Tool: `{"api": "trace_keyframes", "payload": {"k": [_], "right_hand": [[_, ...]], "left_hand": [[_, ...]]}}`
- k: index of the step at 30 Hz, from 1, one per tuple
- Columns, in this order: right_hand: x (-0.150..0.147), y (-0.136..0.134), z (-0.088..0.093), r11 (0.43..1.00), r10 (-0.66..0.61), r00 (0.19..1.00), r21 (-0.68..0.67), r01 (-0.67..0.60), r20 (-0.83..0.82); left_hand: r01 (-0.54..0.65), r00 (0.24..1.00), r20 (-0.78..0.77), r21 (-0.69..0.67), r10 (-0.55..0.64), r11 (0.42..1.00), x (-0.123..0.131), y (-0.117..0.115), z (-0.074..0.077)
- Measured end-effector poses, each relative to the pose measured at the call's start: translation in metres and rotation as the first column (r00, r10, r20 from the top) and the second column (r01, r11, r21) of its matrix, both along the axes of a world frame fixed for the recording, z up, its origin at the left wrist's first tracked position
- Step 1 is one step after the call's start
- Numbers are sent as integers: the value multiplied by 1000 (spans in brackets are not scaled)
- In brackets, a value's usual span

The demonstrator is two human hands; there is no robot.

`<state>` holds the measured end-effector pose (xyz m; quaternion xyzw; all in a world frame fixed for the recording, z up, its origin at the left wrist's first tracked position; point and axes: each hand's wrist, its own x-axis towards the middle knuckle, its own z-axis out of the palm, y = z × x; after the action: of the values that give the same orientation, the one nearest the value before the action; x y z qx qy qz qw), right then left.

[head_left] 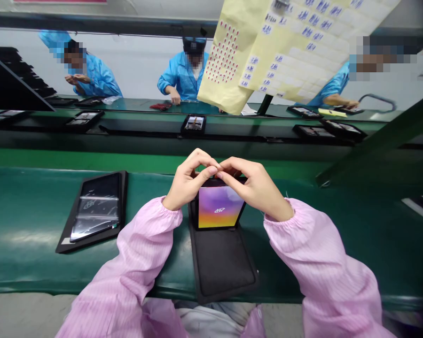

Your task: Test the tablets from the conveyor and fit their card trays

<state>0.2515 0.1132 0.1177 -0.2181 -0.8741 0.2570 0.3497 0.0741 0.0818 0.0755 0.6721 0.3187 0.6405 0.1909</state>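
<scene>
A phone (219, 207) with a lit purple-to-yellow screen stands tilted up from the far end of a black tray (221, 267) on the green belt. My left hand (187, 182) and my right hand (254, 187) meet at the phone's top edge. Both hands are closed, fingertips pinched together over that edge. What the fingertips hold there is too small to make out. Both arms wear pink sleeves.
Another black tray (93, 211) with a dark phone lies to the left on the green belt (28, 225). More trays (193, 124) ride a farther belt. Three people in blue coats work across it. Yellow label sheets (285, 47) hang overhead; a green bar (377, 141) slants at right.
</scene>
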Motion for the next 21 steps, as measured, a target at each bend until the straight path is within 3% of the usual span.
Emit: {"api": "trace_keyframes", "payload": {"k": [10,21], "right_hand": [[0,-2,1,998,10,1000,69,-10,-1],[0,-4,0,994,2,1000,105,-3,11]], "left_hand": [[8,979,204,68,-21,998,12,5,-12],[-6,974,227,93,-16,996,15,5,-13]]}}
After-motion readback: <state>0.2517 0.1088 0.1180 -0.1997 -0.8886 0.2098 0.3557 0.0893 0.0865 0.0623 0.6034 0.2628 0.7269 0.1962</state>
